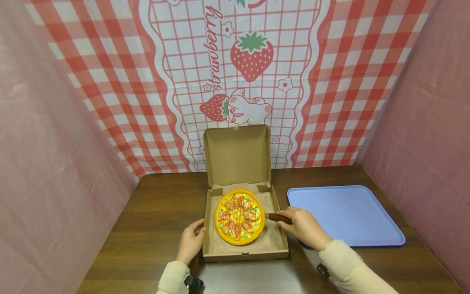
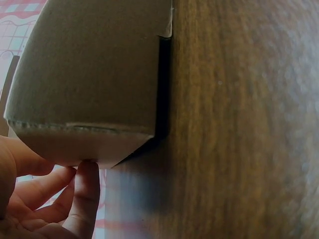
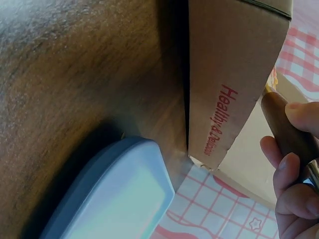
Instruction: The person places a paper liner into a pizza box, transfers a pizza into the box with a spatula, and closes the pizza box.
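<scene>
Right hand (image 1: pixel 304 227) curls round handle (image 1: pixel 278 218); left hand (image 1: pixel 190 241) touches box (image 1: pixel 264 256).

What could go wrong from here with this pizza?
The pizza could slide or tip if lifted: the brown-handled tool in the right hand meets it at one side, and how far it reaches underneath is hidden.
The cardboard box might shift, as the left hand only touches its left side.
The right hand could bump the blue tray close beside it.
</scene>
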`<action>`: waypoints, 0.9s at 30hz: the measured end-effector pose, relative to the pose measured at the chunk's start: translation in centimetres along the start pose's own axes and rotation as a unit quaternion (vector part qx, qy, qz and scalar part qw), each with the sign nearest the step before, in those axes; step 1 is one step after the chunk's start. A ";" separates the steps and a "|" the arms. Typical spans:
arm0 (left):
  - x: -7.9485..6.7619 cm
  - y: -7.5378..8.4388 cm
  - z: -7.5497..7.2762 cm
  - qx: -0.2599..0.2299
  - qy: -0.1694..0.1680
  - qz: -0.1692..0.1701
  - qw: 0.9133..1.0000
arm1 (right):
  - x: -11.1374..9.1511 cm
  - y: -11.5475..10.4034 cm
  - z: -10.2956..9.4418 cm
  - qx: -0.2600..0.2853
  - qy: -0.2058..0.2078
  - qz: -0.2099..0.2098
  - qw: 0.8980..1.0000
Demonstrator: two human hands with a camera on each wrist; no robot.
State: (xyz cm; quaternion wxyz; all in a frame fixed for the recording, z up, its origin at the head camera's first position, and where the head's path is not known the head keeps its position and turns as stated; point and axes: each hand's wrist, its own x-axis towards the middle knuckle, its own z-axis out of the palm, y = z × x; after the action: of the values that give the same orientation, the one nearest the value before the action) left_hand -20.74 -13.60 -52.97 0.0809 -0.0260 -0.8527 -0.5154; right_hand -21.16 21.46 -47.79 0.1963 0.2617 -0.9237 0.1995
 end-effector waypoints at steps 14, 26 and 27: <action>0.1 0.2 -0.1 0.012 0.000 -0.007 1.000 | 0.2 0.1 0.1 0.002 -0.005 0.059 0.998; 0.0 0.0 -0.1 0.002 0.000 -0.005 1.000 | 0.1 0.9 0.4 0.014 -0.004 0.086 0.996; 0.0 0.0 -0.1 0.002 0.000 -0.005 1.000 | 0.1 0.9 0.4 0.012 -0.004 0.086 0.996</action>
State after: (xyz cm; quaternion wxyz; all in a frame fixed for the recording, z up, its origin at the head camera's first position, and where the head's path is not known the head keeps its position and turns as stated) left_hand -20.74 -13.68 -52.95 0.0786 -0.0214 -0.8537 -0.5144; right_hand -21.85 21.95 -48.33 0.1711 0.1847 -0.9411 0.2257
